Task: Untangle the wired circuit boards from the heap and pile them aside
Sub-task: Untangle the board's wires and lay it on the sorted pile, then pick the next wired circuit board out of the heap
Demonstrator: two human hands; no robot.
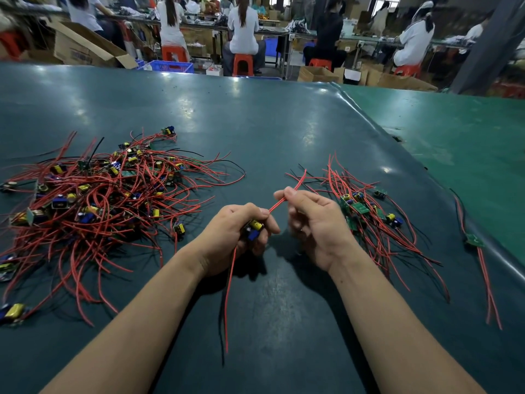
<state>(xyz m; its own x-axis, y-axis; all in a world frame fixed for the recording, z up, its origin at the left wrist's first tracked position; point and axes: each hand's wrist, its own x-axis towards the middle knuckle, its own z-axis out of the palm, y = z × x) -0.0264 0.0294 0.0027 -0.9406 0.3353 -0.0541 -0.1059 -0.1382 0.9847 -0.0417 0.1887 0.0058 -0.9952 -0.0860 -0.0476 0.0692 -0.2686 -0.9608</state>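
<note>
My left hand (241, 231) grips one circuit board (254, 228) with curled fingers, and its red wires (229, 294) hang down toward me over the table (284, 132). My right hand (309, 220) pinches another red wire (287, 194) of this board between thumb and finger. The tangled heap (99, 200) lies left of my left hand, and the sorted pile (369, 211) lies right of it, past my right hand.

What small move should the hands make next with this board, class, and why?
Probably carry the board right and lay it on the small pile. The left hand grips it free of the heap, and the right hand pinches its red wire straight, so it looks untangled.
</note>
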